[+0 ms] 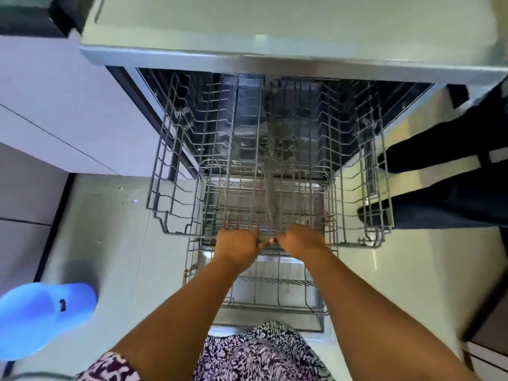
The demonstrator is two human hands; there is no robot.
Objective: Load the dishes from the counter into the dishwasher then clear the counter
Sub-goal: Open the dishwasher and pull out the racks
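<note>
The dishwasher [154, 105] stands open below the counter edge [247, 59]. Its grey wire upper rack [165, 188] is pulled out toward me and holds no dishes. My left hand [237, 243] and my right hand [302, 240] both grip the rack's front rail at the middle, fingers curled over the wire. Below them the lower rack [275, 281] sits out over the open door, also without dishes. No dishes show on the visible strip of counter.
Another person's dark-trousered legs [439, 188] stand right of the racks. A blue slipper [41, 317] lies on the pale floor at lower left. White cabinet fronts [55, 111] flank the dishwasher on the left.
</note>
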